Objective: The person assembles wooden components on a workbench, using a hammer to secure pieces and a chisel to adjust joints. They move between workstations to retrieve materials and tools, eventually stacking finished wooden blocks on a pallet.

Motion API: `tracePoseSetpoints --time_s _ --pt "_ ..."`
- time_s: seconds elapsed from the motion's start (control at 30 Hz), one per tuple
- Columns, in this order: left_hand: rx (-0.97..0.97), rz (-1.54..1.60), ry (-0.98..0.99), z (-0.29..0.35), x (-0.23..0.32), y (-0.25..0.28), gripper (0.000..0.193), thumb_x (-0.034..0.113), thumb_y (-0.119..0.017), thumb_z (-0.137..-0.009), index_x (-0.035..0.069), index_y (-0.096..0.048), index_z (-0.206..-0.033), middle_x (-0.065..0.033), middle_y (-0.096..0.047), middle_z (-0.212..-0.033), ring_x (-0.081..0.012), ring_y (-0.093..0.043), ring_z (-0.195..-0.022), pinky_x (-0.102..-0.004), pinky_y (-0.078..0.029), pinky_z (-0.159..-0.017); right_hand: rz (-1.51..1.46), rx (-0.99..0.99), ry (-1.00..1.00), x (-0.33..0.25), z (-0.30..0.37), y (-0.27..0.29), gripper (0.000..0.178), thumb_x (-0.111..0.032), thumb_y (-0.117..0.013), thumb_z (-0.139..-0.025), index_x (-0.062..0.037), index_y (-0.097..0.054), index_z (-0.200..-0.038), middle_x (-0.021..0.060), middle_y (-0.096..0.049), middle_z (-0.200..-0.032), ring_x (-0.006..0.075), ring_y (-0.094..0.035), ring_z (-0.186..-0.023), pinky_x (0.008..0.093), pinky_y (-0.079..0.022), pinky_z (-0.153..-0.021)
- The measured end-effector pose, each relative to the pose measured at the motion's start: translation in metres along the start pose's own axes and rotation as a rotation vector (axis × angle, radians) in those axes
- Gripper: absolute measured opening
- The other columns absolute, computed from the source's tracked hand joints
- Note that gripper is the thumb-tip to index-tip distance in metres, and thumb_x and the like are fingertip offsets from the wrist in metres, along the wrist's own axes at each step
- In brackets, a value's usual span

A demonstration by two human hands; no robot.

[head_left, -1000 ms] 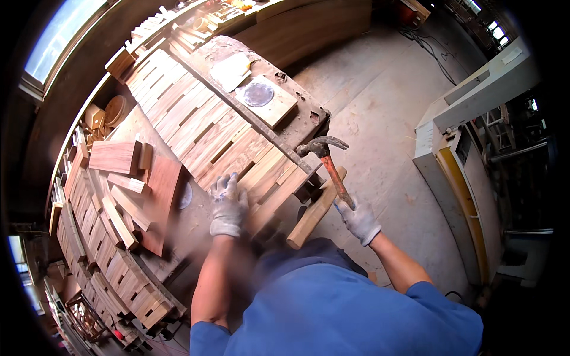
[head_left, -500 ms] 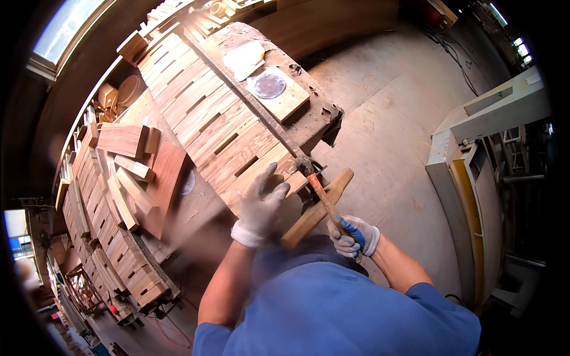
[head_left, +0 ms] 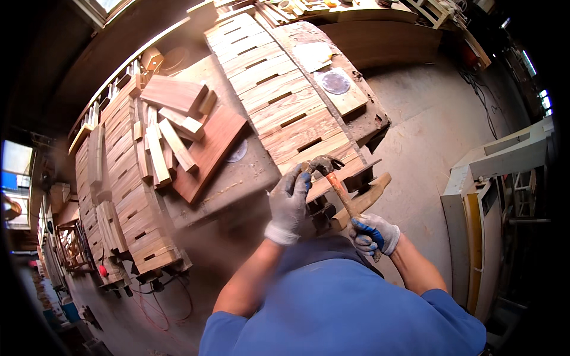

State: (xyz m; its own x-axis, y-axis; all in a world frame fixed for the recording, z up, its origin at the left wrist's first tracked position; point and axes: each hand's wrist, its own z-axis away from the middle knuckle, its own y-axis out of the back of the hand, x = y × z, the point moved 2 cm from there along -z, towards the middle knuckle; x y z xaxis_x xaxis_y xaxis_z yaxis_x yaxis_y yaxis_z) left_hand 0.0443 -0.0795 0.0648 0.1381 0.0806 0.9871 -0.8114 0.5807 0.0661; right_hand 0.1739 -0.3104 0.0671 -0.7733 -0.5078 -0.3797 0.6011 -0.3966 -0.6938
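My right hand [head_left: 375, 233], in a white glove with blue coating, is wrapped round the wooden handle of a claw hammer [head_left: 341, 191]. The hammer's dark head is over the near end of a slotted wooden panel [head_left: 279, 98] made of joined strips. My left hand [head_left: 287, 204], gloved in white with grey-blue fingertips, is raised at that near end. Its fingers are extended and slightly bent beside the hammer head; whether they touch it I cannot tell. Beneath the hammer handle, a thick rounded wooden bar [head_left: 375, 194] juts out at an angle from the panel's end.
Loose wood blocks and a reddish board [head_left: 217, 145] lie on the bench to the left. Farther left stands another slotted panel [head_left: 127, 178]. A wooden square with a grey disc [head_left: 350, 98] rests beyond the near panel. A grey machine frame [head_left: 460, 196] stands at right.
The view has shifted, so the benches appear farther right and lower left. My left hand's fingers have come close to the hammer head. The right hand keeps its grip on the hammer.
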Motion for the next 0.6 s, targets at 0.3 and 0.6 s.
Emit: tracePoseSetpoints --time_s 0.3,0.6 --pt "-0.091 0.518 0.446 0.012 -0.049 0.062 0.025 0.013 -0.07 -0.102 -0.001 -0.066 -0.122 -0.0077 -0.072 -0.102 -0.0173 -0.071 -0.084 -0.032 -0.06 -0.073 0.98 0.394 0.261 0.01 -0.097 -0.107 0.034 -0.028 -0.074 -0.097 0.0002 -0.066 -0.114 0.0081 -0.071 -0.086 0.0136 -0.069 -0.071 0.0313 -0.059 -0.067" --pt "-0.111 -0.792 0.211 -0.069 -0.119 0.17 0.048 0.028 -0.079 -0.088 0.005 -0.072 -0.129 -0.0274 -0.075 -0.113 -0.0442 -0.071 -0.108 -0.0483 -0.054 -0.096 0.724 0.692 0.205 0.027 -0.034 -0.045 0.039 -0.029 -0.07 -0.099 0.0033 -0.072 -0.121 0.0118 -0.077 -0.099 0.0147 -0.073 -0.082 0.0313 -0.061 -0.079"
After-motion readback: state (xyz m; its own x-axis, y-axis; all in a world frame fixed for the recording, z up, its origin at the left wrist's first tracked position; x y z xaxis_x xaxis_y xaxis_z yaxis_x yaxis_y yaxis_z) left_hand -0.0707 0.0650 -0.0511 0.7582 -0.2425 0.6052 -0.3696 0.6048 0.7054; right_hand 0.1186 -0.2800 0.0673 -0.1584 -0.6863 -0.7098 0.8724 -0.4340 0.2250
